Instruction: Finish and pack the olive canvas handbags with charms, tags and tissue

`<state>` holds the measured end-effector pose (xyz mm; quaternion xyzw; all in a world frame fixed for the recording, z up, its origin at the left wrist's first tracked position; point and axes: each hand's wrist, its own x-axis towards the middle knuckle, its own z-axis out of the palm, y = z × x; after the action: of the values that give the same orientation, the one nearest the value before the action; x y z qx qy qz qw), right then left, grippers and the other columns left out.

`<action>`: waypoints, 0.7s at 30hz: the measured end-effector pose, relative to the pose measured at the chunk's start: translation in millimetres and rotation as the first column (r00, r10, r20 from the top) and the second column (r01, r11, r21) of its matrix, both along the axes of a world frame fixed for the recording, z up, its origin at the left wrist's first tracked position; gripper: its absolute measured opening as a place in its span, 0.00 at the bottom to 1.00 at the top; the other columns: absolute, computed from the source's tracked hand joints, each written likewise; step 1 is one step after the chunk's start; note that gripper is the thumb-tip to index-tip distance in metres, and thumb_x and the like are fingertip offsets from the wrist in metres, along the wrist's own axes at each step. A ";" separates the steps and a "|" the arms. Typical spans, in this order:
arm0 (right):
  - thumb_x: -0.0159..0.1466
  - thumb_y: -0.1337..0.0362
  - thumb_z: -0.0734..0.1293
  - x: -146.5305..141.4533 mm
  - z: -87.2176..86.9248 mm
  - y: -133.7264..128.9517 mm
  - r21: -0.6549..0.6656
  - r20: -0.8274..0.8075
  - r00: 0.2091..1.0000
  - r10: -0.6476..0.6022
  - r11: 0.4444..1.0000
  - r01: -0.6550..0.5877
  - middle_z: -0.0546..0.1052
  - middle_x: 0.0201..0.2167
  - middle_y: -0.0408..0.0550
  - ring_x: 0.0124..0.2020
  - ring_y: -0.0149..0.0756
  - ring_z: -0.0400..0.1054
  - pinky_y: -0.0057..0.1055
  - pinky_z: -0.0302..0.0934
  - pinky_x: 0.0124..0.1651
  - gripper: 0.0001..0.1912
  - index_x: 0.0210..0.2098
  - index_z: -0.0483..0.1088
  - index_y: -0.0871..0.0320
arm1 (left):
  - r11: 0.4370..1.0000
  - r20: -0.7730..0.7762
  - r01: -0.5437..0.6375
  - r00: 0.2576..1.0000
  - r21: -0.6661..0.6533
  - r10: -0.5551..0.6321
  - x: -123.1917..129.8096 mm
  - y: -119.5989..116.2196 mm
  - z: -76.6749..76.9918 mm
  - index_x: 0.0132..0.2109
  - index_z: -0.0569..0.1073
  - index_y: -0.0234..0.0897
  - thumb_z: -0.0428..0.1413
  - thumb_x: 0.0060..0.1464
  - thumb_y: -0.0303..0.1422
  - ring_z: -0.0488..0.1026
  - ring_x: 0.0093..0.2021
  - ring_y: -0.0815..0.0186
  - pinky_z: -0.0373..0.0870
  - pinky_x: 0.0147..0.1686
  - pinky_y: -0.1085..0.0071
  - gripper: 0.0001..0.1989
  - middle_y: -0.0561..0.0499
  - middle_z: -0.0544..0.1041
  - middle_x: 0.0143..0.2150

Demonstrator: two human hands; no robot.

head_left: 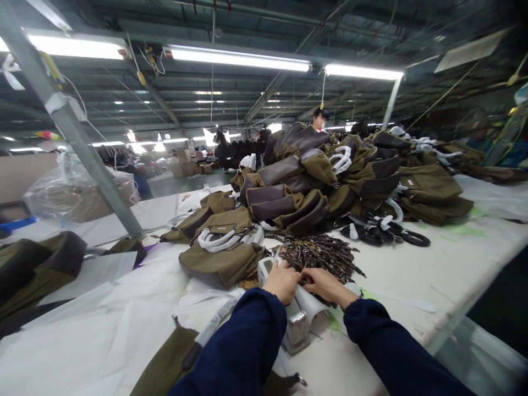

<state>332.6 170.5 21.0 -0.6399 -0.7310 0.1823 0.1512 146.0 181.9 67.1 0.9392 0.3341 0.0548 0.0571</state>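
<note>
My left hand (pixel 282 281) and my right hand (pixel 324 284) meet at the near edge of a heap of small dark brown pieces with metal parts (pixel 319 256). The fingers of both are bent and pinched together; whatever lies between them is too small to make out. Below my hands are a white roll or tube (pixel 308 302) and a grey-white device with a metal part (pixel 296 330). An olive bag with white-wrapped handles (pixel 223 264) lies just left of the heap. Another olive bag (pixel 165 363) lies partly under my left sleeve.
A large pile of olive and brown bags (pixel 289 187) rises behind the heap. Black straps or rings (pixel 381 231) lie to its right. More bags (pixel 45 264) are at the far left, near a slanted metal post (pixel 94 159). A person (pixel 319 118) is behind the pile.
</note>
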 end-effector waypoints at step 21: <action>0.66 0.62 0.65 -76.6 27.7 -186.1 0.303 -0.348 0.835 0.426 0.894 -0.330 0.79 0.39 0.46 0.29 0.31 0.74 0.19 0.70 0.30 0.11 0.48 0.72 0.49 | 0.823 0.362 -0.484 0.741 -0.296 0.566 -242.3 -154.7 128.2 0.51 0.75 0.44 0.50 0.64 0.40 0.73 0.53 0.59 0.68 0.56 0.63 0.14 0.51 0.77 0.53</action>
<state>256.0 -15.7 48.7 -0.4079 -0.8121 0.2511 0.3332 -96.3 27.2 195.2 0.7602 0.5679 0.2458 0.1979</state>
